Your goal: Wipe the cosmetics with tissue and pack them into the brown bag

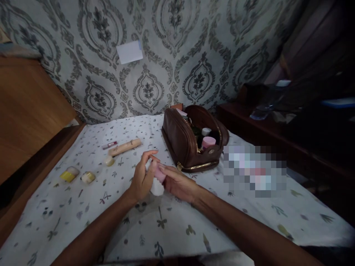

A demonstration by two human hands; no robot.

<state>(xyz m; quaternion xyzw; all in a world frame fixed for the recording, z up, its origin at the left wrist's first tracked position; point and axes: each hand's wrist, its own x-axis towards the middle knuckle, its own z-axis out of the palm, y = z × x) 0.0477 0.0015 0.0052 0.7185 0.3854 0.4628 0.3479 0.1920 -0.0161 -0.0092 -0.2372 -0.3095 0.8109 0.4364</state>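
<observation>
- Left hand point(142, 181) holds a white wad point(157, 188) against a pink item point(159, 173), apparently to back it
- Right hand point(179, 183) grasps the pink item, thumb on it, seemingly to steady it; it sits between both hands, above the desk point(63, 210)
- Right and far, brown bag point(179, 142) stands unzipped, mouth up, likely for easy access; pink-lidded jar point(208, 142) inside
- Left, tube point(124, 147) and gloss point(110, 145) lie flat, near three small pots point(88, 177), seemingly set out for reach
- Tube's print too small to read; no brand legible
</observation>
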